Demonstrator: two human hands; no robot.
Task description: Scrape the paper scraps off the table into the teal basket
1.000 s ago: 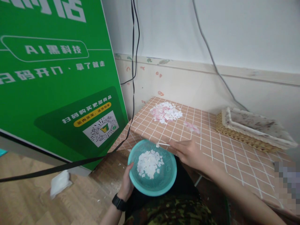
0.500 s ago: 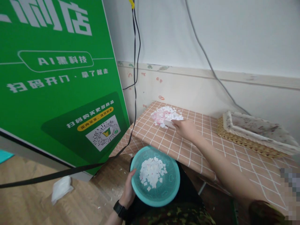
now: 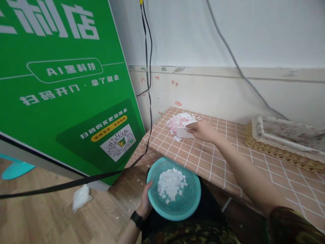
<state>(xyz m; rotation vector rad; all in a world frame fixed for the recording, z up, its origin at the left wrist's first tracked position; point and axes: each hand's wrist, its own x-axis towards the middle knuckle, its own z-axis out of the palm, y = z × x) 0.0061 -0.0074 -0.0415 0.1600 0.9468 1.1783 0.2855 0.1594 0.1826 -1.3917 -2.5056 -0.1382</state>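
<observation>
My left hand (image 3: pixel 145 200) grips the left rim of a teal plastic strainer basket (image 3: pixel 189 203), which rests on my lap below the table edge. Inside it lies a heap of small white paper pieces (image 3: pixel 171 183). Over the table, my right hand (image 3: pixel 204 130) pinches a flat white card (image 3: pixel 185 132) by its right end. The card stands at the near side of a pile of white and pink paper scraps (image 3: pixel 179 121) and hides part of it. Whether its lower edge touches the cloth I cannot tell.
A brown checked cloth covers the table (image 3: pixel 228 149). A lined wicker basket (image 3: pixel 279 157) stands at its right. On the left rises a green cabinet (image 3: pixel 76 84) with a black strap (image 3: pixel 83 181) crossing before it. A white plastic bag (image 3: pixel 81 198) lies on the floor.
The view has turned slightly right. The card in my right hand has shifted to the near side of the scrap pile and shows more of its face. My left hand keeps the strainer basket.
</observation>
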